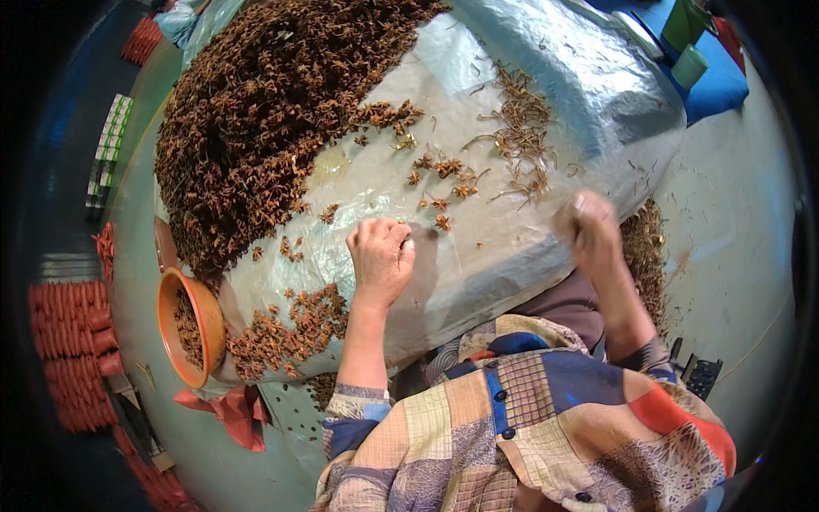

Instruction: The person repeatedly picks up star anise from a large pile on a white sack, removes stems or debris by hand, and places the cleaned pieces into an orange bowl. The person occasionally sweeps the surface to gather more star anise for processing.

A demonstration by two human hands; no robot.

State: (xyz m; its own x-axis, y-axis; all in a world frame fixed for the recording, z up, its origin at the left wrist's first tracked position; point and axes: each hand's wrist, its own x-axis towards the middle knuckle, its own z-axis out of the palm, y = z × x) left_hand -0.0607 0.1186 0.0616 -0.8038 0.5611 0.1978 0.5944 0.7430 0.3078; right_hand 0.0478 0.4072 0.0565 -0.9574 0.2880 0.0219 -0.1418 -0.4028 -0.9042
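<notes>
My left hand (379, 259) is over the plastic sheet (448, 320), its fingers curled towards the thumb. Whether something small sits inside them is hidden. To the right, my right hand (585, 224) is blurred and bent into a loose fist near the sheet's edge; its contents do not show. Loose star anise pods (441, 223) with stems lie beyond and between the hands. Thin stripped stems (521, 128) form a scattered strip farther back. A large heap of brown star anise (256, 109) covers the sheet's far left, and a smaller pile (291, 336) lies left of my left forearm.
An orange plastic bowl (217, 329) with star anise inside tilts at the sheet's left edge. Red sacks (70, 352) are stacked at far left, with a red bag (233, 413) nearer. Plant debris (645, 269) lies beside my right forearm. A blue seat or table (713, 89) holds a pale cup (690, 67).
</notes>
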